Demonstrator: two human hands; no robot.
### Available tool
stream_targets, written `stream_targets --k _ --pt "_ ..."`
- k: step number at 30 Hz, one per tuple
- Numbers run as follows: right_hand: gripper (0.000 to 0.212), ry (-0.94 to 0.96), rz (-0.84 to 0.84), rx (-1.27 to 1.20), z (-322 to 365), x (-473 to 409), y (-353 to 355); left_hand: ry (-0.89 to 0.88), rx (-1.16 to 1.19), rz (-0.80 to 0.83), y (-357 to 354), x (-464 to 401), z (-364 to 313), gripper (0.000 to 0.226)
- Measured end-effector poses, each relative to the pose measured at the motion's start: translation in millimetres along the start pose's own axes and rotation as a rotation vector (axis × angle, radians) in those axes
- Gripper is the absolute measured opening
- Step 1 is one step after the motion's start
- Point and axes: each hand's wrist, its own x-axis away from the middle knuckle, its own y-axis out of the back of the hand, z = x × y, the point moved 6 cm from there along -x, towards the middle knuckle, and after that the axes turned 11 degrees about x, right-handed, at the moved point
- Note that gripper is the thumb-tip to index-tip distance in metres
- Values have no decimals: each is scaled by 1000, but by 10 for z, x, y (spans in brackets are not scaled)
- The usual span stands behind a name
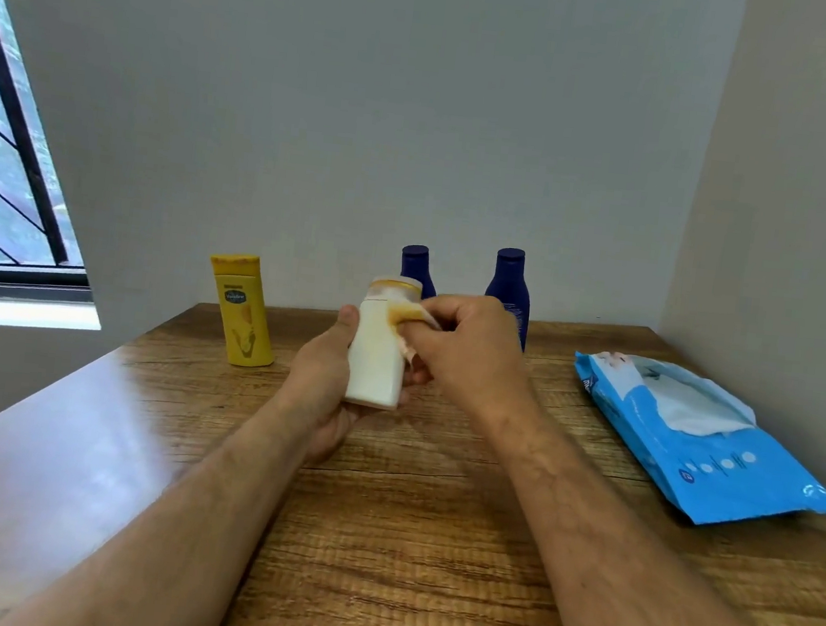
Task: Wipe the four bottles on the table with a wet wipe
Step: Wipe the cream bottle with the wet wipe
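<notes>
Forearms reach in from the near edge of the wooden table (407,541), meeting above its middle. Left hand (327,385) grasps the white bottle (378,360) from below and behind, thumb up its left side, holding it upright and clear of the tabletop. Right hand (468,349) pinches a wet wipe (413,315) against the bottle's upper right shoulder, just under the cap; the wipe looks stained yellow-orange there. The bottle seems light, rigid plastic, and smooth, so once damp it will likely turn slippery; a grip low around the body, as now, leaves shoulder and cap free for rubbing. To the right lies the blue wipe pack (721,462), flap open, a sheet poking out. Farther back, left of the hands, stands the yellow bottle (242,315). Behind the hands, near the wall, stand two dark blue bottles (415,269) (508,282), both partly hidden.
</notes>
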Motion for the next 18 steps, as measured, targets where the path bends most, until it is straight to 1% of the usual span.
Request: stream_targets --k 2,3,5,8,10,12,14,16,18 --pt "16 6 -61 -53 8 -5 56 23 -6 23 -25 21 17 45" --pt "17 12 -55 -53 17 -1 48 25 -7 32 -27 23 13 49" --pt "17 14 37 -28 38 11 -13 13 5 50 -20 19 -15 55" --pt "12 3 262 17 54 47 -121 -3 80 48 18 28 -68 56" --pt "13 11 333 35 66 76 -153 -20 132 45 32 8 -87 54" --pt "14 17 282 26 69 66 -129 -74 129 26 32 -23 -108 45" --pt "17 14 142 15 46 23 -53 -132 23 10 19 -21 -123 34" --pt "20 -2 15 -36 7 -19 43 -103 -73 24 -24 32 -89 33" --pt "21 -5 -35 -112 -12 -47 100 -24 -120 94 -75 67 -38 40"
